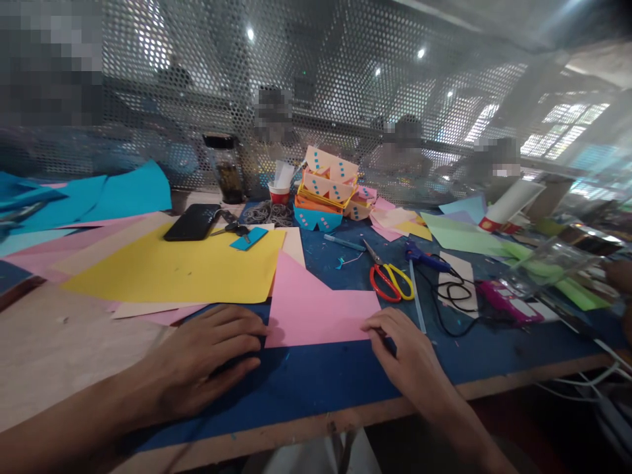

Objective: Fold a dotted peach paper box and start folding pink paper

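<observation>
A folded pink paper sheet (pixel 320 319) lies on the blue table mat before me, with a raised slanting flap at its upper left. My left hand (pixel 217 359) rests flat at its left edge, fingers stretched out and thumb apart, fingertips touching or just beside the paper. At the lower right corner, my right hand (pixel 402 349) has its thumb and fingertips drawn together on the paper's edge. Beyond that hand are scissors (pixel 392 282) with red and yellow handles and a clear glue stick (pixel 417 296). A yellow sheet (pixel 197 270) lies beyond my left hand.
Phone (pixel 191 222), keys (pixel 232 227) and a blue paper piece (pixel 249 238) lie on the yellow sheet. Farther back stand a bottle (pixel 227 171), a paper cup (pixel 280 191) and stacked decorated paper pieces (pixel 328 184). A blue glue gun (pixel 427 257) trails its cord at right.
</observation>
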{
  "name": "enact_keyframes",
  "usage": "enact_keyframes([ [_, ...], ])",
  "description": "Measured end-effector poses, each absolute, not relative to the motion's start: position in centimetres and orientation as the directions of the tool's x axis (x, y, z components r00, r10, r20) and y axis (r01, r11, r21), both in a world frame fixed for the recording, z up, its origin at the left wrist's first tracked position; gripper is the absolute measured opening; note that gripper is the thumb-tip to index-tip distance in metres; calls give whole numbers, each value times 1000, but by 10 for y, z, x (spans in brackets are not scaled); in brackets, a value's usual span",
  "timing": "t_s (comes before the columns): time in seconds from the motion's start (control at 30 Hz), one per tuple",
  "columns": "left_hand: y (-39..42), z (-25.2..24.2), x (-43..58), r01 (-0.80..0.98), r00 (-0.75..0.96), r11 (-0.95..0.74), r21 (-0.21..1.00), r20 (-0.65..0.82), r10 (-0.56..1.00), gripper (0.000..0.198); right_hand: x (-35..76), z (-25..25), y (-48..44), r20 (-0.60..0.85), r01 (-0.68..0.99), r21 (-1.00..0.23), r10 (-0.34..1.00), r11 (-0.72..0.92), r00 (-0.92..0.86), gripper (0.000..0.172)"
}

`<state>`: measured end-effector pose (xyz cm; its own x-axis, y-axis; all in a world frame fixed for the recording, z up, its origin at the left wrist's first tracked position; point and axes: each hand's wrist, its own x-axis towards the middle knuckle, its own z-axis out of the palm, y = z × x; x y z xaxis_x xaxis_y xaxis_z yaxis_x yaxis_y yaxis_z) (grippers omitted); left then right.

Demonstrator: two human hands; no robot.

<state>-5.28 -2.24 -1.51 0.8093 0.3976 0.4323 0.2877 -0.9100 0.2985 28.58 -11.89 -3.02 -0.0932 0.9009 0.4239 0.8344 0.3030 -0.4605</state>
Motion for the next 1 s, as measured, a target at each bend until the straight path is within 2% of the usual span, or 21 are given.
enact_keyframes([
  [0.1,-24,-11,-38,295,784,-880,371,433,445,16,285,-30,-119,420,835,-459,902,304,-98,27],
  [0.2,-25,-8,-18,313,764,-797,517,361,535,14,284,-28,-119,416,836,-460,904,300,-96,26],
  [0.27,-25,-9,-5,331,765,-763,555,315,561,14,284,-28,-120,412,839,-458,907,293,-92,23],
  [0.57,-21,-23,24,432,753,-766,475,277,597,8,258,-19,-113,384,875,-409,919,260,-93,9],
  [0.67,-21,-20,26,451,756,-768,454,264,600,8,233,-15,-104,345,864,-410,926,294,-152,11],
  [0.8,-22,-16,28,451,752,-745,491,240,614,7,214,-16,-95,326,886,-382,936,261,-135,16],
  [1.0,-22,-19,28,470,740,-747,470,252,623,9,213,-17,-93,273,889,-405,956,215,-106,16],
])
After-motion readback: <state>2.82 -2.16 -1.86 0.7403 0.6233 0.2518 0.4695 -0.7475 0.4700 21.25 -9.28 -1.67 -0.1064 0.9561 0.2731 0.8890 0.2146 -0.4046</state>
